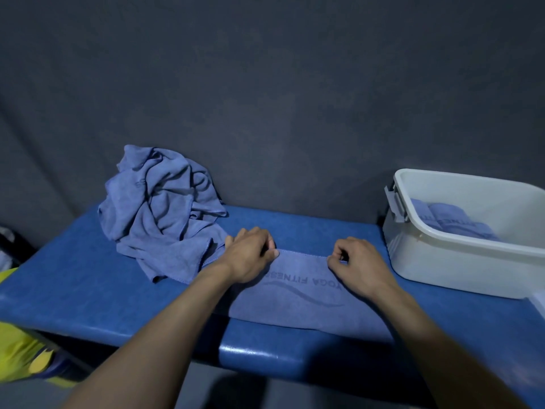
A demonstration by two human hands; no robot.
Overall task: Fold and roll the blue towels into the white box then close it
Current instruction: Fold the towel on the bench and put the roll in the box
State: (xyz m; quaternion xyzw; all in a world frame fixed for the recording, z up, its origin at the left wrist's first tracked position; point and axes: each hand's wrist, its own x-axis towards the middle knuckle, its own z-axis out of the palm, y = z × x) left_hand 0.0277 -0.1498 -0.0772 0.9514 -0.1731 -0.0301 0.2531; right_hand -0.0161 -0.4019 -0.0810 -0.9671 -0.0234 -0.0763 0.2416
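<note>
A folded blue towel [303,293] printed "YOGA FITNESS" lies flat as a long strip on the blue padded bench [73,290]. My left hand [250,255] pinches its far left corner. My right hand [354,264] pinches its far right corner, fingers curled over the edge. A crumpled pile of blue towels [159,208] sits at the back left, touching the strip. The white box [460,261] stands open at the right, with rolled blue towels [448,221] inside it.
A grey latch [396,203] hangs on the box's left end. A dark fabric wall backs the bench. Part of a white flat piece [539,302] shows at the right edge, perhaps the lid. Yellow items [17,352] lie below left.
</note>
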